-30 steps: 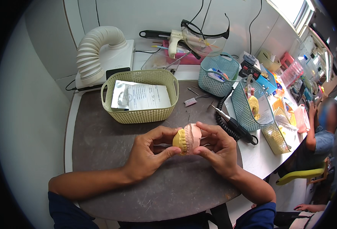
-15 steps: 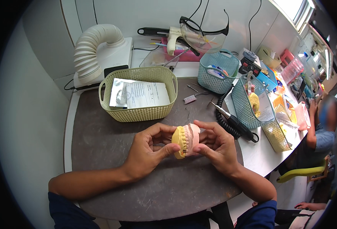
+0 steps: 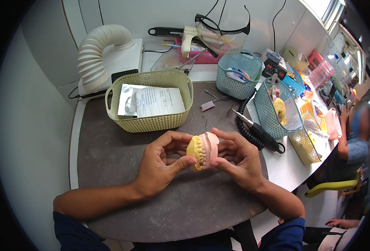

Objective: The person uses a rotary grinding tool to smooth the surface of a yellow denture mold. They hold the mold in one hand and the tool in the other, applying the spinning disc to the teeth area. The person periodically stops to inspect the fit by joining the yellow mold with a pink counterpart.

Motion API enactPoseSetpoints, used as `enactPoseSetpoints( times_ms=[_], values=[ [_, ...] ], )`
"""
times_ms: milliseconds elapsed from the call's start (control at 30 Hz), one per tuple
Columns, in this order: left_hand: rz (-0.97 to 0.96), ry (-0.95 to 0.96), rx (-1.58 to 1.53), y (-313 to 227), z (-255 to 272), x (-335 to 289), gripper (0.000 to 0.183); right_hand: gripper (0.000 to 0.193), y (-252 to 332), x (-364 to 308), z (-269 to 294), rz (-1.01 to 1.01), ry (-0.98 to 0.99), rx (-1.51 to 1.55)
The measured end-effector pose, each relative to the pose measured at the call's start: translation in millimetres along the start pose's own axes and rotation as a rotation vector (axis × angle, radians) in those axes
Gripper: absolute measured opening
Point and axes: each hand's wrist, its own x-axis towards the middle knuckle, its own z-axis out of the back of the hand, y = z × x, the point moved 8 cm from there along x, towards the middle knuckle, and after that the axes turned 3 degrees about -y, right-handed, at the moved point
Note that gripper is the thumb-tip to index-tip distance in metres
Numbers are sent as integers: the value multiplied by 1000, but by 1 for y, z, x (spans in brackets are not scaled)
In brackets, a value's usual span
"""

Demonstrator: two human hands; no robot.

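Observation:
Both my hands hold a dental cast (image 3: 203,150) above the dark grey table (image 3: 109,142), a yellow half pressed against a pink half with the teeth meeting. My left hand (image 3: 162,163) grips the yellow side with thumb below and fingers curled over the top. My right hand (image 3: 237,157) holds the pink side, fingers spread along its back. The cast stands on edge, teeth facing me.
A pale green basket (image 3: 149,102) with papers sits behind my hands. A black handpiece (image 3: 256,131) with coiled cord lies to the right, beside teal baskets (image 3: 239,75) and a small brush (image 3: 208,104). A white suction hose (image 3: 97,50) is at the back left. Another person (image 3: 356,134) sits at the far right.
The cast and both hands have kept their hold and shifted slightly; the view has tilted a little.

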Motion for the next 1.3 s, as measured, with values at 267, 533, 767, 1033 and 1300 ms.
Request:
enactPoseSetpoints(
  times_ms=[267,533,767,1033,1300],
  values=[
    [7,-13,19,0,3,1,46,65,-1,0,-3,-44,36,28],
    [27,-18,8,2,4,2,46,64,-4,1,-4,-83,56,56],
    [27,-19,-2,2,4,2,45,63,-6,1,-5,-97,68,72],
    [36,-27,4,-1,3,0,45,62,-6,1,-6,-72,65,28],
    [86,-114,-106,4,11,-12,46,59,21,6,7,227,-28,-638]
  ],
)
